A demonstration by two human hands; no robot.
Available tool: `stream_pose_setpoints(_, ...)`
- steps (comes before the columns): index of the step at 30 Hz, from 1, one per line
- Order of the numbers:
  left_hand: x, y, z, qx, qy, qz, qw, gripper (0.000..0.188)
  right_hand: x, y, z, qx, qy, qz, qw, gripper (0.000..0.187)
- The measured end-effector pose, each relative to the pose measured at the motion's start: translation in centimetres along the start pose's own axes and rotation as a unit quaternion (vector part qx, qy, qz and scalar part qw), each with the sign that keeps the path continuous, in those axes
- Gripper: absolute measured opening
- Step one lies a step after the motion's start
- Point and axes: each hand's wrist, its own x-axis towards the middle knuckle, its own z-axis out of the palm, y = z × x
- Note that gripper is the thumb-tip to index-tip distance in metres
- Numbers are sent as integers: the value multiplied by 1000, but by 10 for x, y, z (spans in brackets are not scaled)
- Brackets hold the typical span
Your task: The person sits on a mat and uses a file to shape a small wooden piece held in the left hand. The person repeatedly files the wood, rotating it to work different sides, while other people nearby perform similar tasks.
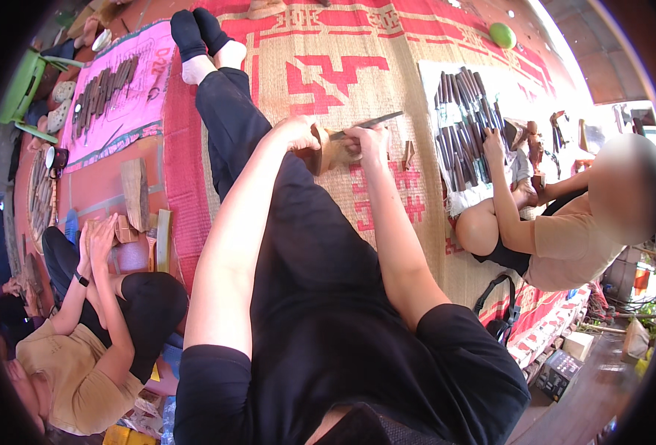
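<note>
Both my arms reach forward over my outstretched legs. My left hand (298, 135) is closed around a small block of brown wood (315, 158), which sits by my leg. Just to the right, my right hand (368, 141) grips a dark, slim hand tool (384, 119). One end of the tool sticks out beyond my right fingers, and the other points toward my left hand. Whether it is a chisel or a file, I cannot tell. Some of the wood is hidden by my fingers. A small brown wooden piece (408, 155) lies on the mat beside my right hand.
Under me is a red and tan woven mat (269, 55). A person (565, 245) at right touches tools (465, 133) on a white cloth. Another person (90, 356) sits at left, near a wooden plank (134, 194). More tools (105, 93) rest on a pink sheet (150, 70).
</note>
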Motion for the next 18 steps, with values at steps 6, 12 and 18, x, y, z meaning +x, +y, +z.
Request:
stream_pose_setpoints(6,0,-3,1,-31,5,-10,999,50,-10,-3,5,39,-32,-27,998,14)
stream_pose_setpoints(12,6,-7,3,-11,5,-10,1000,50,-14,3,-3,13,1,-30,999,16)
stream_pose_setpoints(18,1,-1,0,-12,10,-8,1000,46,-28,2,4,95,-14,12,995,14)
